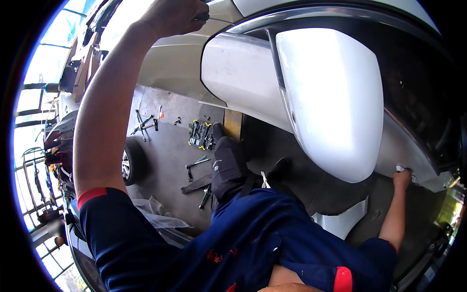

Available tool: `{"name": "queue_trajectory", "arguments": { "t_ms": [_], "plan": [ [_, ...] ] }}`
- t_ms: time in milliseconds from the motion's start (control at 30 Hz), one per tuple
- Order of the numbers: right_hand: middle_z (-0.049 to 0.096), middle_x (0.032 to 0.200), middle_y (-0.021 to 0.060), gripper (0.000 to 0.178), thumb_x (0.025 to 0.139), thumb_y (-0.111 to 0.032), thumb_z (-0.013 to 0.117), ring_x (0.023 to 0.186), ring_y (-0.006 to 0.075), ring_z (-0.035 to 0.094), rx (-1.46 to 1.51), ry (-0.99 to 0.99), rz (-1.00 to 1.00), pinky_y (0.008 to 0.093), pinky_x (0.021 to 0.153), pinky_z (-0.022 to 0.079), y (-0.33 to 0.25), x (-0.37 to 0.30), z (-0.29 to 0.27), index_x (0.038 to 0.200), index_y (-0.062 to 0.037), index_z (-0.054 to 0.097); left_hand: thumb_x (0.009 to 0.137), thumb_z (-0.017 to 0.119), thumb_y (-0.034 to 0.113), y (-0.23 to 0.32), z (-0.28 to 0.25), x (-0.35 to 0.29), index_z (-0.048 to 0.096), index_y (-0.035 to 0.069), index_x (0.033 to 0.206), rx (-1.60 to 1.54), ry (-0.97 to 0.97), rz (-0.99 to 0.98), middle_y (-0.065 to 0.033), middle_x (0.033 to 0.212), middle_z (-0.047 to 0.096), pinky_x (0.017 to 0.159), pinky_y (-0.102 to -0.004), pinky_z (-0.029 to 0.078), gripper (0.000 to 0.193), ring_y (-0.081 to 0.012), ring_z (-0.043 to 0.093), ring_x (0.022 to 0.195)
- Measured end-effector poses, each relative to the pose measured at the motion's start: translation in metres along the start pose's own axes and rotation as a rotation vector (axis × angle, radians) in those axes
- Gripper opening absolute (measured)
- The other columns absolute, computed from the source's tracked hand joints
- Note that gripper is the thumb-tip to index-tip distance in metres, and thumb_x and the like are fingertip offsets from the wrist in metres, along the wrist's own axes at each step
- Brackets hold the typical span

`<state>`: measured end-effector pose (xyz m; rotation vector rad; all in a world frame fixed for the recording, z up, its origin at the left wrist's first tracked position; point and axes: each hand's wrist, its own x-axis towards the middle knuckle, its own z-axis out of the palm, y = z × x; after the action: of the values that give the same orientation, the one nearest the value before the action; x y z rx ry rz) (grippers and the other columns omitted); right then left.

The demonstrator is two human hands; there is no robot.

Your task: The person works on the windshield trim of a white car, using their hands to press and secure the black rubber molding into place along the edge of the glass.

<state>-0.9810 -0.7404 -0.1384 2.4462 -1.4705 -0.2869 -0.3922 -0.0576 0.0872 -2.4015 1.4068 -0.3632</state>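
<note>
My left hand (174,18) is raised at the top, by the front of a light-coloured car. Its fingers are curled round something dark and small, and a thin rod seems to run from there toward the windscreen corner. What it is I cannot make out. Low on the right, my right hand (402,179) is closed on the white door handle (400,169) of the car. Between my hands stands the large white side mirror (331,97), in front of the door (243,65). The fender (177,61) lies nearest my left forearm.
On the grey floor are a tool case (198,134), a cross-shaped wrench (142,125), several loose tools and a wheel (130,161). Clear plastic sheeting (158,214) lies left of my legs, and a white curved panel (343,220) to their right. Shelving (36,180) lines the far left.
</note>
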Motion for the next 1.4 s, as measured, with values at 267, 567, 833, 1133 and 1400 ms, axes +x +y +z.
{"name": "queue_trajectory", "arguments": {
  "t_ms": [267,567,833,1133,1400],
  "plan": [
    [0.070,0.123,0.0298,0.051,0.078,-0.023,0.077,0.118,0.0505,0.065,0.050,0.302,-0.052,0.0574,0.106,0.051,0.027,0.006,0.034,0.122,0.0012,0.068,0.087,0.072,0.036,-0.002,0.008,0.002,0.075,0.018,0.082,-0.050,0.078,0.068,-0.0100,0.076,0.071,0.067,-0.0485,0.058,0.018,-0.0336,0.071,0.071],
    [0.072,0.121,0.0299,0.044,0.079,-0.027,0.076,0.118,0.0509,0.066,0.030,0.139,-0.024,0.0561,0.107,0.050,-0.005,0.014,0.015,0.114,0.0005,0.073,0.089,0.073,0.033,-0.004,0.014,-0.009,0.076,0.018,0.089,-0.123,-0.003,-0.026,-0.0092,0.080,0.073,0.071,-0.0483,0.057,0.016,-0.0333,0.072,0.076],
    [0.073,0.113,0.0327,0.035,0.078,-0.018,0.069,0.113,0.0530,0.067,0.070,0.143,-0.007,0.0561,0.105,0.051,-0.020,0.017,0.006,0.103,0.0054,0.075,0.088,0.073,0.032,0.004,0.002,-0.009,0.075,0.017,0.087,-0.133,-0.015,-0.046,-0.0090,0.081,0.072,0.071,-0.0490,0.057,0.015,-0.0332,0.071,0.077],
    [0.074,0.113,0.0314,0.033,0.081,-0.019,0.068,0.112,0.0527,0.068,0.017,0.086,-0.013,0.0567,0.105,0.051,-0.014,0.030,0.007,0.104,0.0027,0.076,0.087,0.071,0.033,0.006,0.005,-0.005,0.074,0.018,0.085,-0.065,-0.009,-0.045,-0.0077,0.080,0.072,0.069,-0.0485,0.057,0.015,-0.0326,0.072,0.076],
    [0.073,0.122,0.0296,0.038,0.085,-0.023,0.067,0.116,0.0519,0.067,-0.033,0.004,-0.065,0.0572,0.102,0.053,-0.027,0.073,0.012,0.114,0.0009,0.074,0.089,0.070,0.034,0.013,0.015,0.005,0.074,0.017,0.083,-0.061,0.004,-0.065,-0.0090,0.078,0.072,0.068,-0.0494,0.057,0.018,-0.0336,0.072,0.074]
  ]
}}
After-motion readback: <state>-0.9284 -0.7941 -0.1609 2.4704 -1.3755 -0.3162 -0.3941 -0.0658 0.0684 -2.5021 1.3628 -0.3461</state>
